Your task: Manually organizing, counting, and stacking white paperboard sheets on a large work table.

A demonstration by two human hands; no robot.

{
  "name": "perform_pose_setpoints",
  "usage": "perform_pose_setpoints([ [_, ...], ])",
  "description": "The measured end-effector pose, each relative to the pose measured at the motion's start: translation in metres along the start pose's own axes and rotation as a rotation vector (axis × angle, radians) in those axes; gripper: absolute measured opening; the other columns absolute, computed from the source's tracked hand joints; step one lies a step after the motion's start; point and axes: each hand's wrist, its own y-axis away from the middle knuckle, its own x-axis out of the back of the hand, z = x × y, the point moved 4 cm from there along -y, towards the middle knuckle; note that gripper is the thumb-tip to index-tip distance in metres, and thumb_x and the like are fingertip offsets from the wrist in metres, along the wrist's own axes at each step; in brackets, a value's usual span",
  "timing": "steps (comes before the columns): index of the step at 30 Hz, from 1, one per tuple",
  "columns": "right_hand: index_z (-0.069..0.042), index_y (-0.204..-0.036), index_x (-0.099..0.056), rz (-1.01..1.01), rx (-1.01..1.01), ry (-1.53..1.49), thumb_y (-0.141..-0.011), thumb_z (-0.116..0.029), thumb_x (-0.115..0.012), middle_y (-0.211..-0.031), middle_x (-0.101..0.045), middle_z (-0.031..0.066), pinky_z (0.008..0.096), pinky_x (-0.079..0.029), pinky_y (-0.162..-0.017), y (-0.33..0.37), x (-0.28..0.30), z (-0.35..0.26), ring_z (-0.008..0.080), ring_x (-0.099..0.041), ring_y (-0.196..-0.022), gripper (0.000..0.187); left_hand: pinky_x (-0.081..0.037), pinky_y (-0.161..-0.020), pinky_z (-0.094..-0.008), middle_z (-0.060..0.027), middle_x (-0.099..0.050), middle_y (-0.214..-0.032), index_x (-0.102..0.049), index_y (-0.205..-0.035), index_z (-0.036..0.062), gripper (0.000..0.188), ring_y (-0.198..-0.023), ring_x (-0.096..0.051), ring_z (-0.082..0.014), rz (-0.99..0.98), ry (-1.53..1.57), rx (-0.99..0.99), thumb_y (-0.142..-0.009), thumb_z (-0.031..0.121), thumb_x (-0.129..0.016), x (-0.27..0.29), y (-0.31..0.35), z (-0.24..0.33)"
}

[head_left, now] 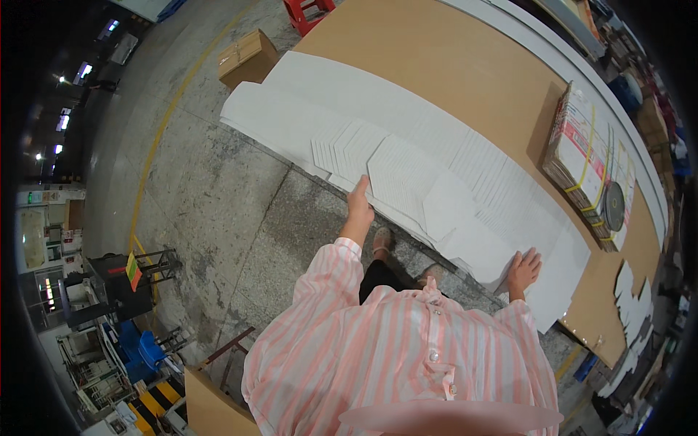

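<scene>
Brown cardboard-topped bench (465, 65) carries overlapping white die-cut card sheets (407, 156). Left hand (358, 206) pinches the stack's near edge; right hand (524, 269) lies spread flat, steadying it.

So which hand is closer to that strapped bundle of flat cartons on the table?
Right. The right hand lies flat on the white sheets below the strapped bundle. The left hand holds the sheets' edge, further left and farther away.

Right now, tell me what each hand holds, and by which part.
The left hand grips the near edge of a white cardboard sheet. The right hand lies flat on the sheets, holding nothing.
</scene>
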Motion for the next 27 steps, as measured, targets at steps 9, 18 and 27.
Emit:
perform_pose_setpoints([
  [9, -0.018, -0.136, -0.024, -0.005, -0.018, -0.007, -0.086, -0.050, -0.036, -0.141, -0.021, 0.0128, 0.0497, -0.014, -0.101, -0.001, -0.004, 0.003, 0.0347, -0.017, -0.129, 0.061, -0.038, -0.089, -0.0361, -0.0193, -0.044, -0.122, -0.042, -0.115, -0.0122, 0.049, -0.110, -0.045, -0.0288, 0.233, -0.588, -0.319, -0.079, 0.014, -0.063, 0.016, -0.007, -0.001],
  [18, -0.015, -0.135, -0.027, -0.001, 0.023, -0.058, -0.085, -0.049, -0.039, -0.139, -0.023, 0.0154, 0.0525, -0.017, -0.099, -0.002, 0.006, -0.003, 0.0373, -0.019, -0.127, 0.062, -0.024, -0.101, -0.0423, -0.0105, -0.038, -0.131, -0.029, -0.131, 0.0056, 0.069, -0.124, -0.028, -0.0280, -0.287, -0.064, 0.059, -0.082, 0.051, -0.047, -0.011, 0.027, -0.041],
  [27, -0.010, -0.131, -0.032, -0.109, 0.117, -0.190, -0.083, -0.046, -0.042, -0.135, -0.028, 0.0187, 0.0548, -0.022, -0.095, 0.001, 0.035, 0.000, 0.0378, -0.025, -0.123, 0.061, -0.042, -0.085, -0.0379, -0.0114, -0.050, -0.118, -0.042, -0.120, -0.0017, 0.048, -0.102, -0.052, -0.0236, -0.213, -0.061, 0.140, -0.078, 0.013, -0.062, -0.018, 0.096, -0.120],
])
